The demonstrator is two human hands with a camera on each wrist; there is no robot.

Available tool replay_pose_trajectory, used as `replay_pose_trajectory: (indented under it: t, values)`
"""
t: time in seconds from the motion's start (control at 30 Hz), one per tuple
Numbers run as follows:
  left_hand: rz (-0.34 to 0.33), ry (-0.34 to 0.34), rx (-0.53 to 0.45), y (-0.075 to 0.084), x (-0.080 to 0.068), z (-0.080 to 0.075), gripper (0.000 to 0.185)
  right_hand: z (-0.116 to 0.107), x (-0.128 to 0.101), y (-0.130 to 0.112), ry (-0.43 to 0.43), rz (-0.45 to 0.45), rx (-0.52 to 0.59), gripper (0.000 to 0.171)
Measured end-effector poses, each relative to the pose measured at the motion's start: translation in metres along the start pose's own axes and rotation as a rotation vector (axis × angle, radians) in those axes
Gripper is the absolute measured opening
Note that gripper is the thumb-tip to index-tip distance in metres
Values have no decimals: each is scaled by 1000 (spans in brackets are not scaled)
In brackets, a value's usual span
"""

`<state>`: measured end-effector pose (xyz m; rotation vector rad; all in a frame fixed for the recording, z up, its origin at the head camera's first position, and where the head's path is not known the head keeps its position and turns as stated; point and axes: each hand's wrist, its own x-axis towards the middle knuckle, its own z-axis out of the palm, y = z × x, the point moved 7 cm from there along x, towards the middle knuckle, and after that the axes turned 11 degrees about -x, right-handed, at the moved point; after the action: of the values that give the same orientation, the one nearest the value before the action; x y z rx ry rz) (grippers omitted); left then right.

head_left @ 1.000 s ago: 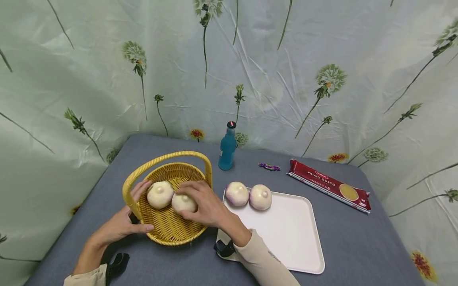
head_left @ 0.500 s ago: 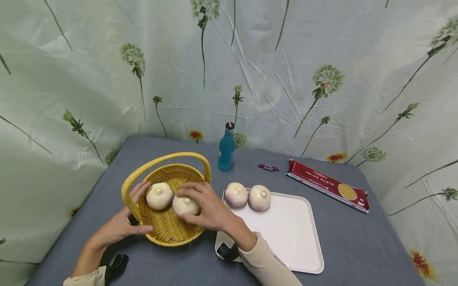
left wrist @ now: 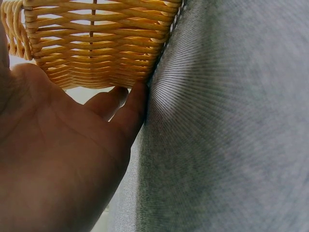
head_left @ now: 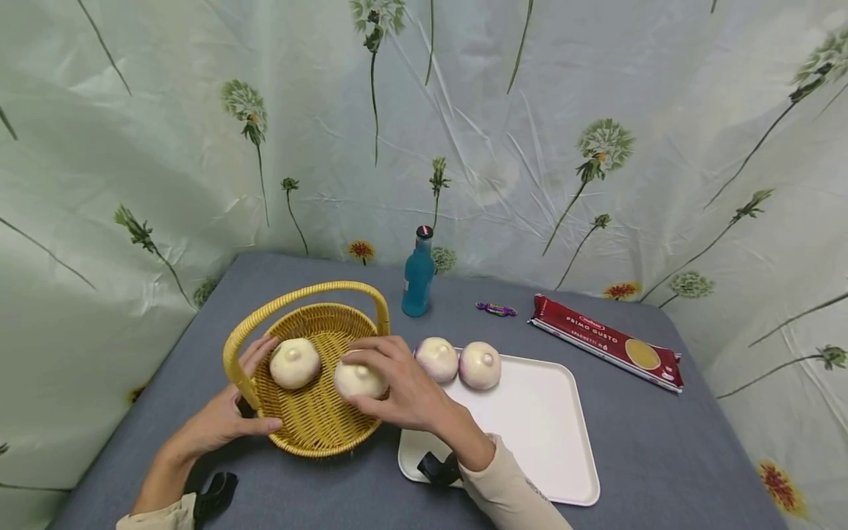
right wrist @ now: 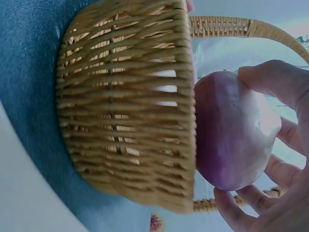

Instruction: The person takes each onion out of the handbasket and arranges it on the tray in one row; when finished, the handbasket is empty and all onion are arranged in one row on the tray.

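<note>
In the head view, my right hand (head_left: 411,386) grips a white and purple turnip (head_left: 359,380) with thumb and fingers, over the right side of a yellow wicker basket (head_left: 311,427). The right wrist view shows this turnip (right wrist: 231,130) at rim height, its purple underside beside the rim. Another turnip (head_left: 294,364) sits inside the basket at the left. My left hand (head_left: 221,419) holds the basket's left side near the handle base, fingers and thumb spread round it. Fingers (left wrist: 131,108) of that hand touch the outer wicker low down in the left wrist view.
A white tray (head_left: 530,434) lies right of the basket, with two turnips (head_left: 436,360) (head_left: 480,365) at its back left corner. Behind stand a blue bottle (head_left: 418,276), a purple wrapped candy (head_left: 496,309) and a red spaghetti pack (head_left: 606,342). A floral curtain hangs behind the table.
My right hand has moved to the right with the turnip, away from the other turnip in the basket, so a gap now shows between them. The left hand stays in place.
</note>
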<state>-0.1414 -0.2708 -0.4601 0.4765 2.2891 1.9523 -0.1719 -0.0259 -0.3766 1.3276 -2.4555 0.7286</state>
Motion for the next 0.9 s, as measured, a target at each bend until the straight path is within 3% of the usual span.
replay_pose_trajectory:
  t: [0.9]
  values:
    - [7,0,18,-1,0,-1,114,-46,-38,42,57,195,50,46]
